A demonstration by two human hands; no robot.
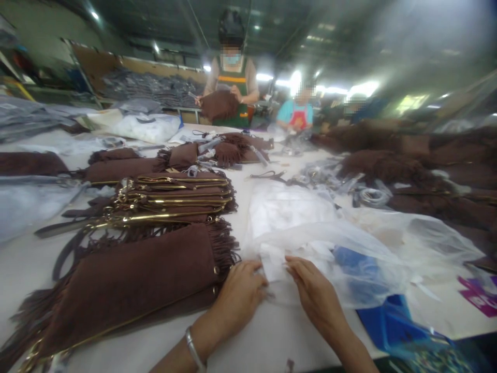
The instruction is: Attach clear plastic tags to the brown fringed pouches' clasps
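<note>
White sheet (273, 263) on crowded pale table (279, 336), bright lights (264, 77) beyond

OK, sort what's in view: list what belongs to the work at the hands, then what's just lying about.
Work at the hands:
- white slip between the left hand and right hand
- sheer plastic beside them
- probably the fringed brown bag by the left hand

Apparently lying about:
- blue container
- purple item
- coiled item

Pale table (267, 336) with fringed brown bags (143, 280), gold-edged pouches (182, 199), a white pile (287, 207) and filmy clear plastic (423, 235).
</note>
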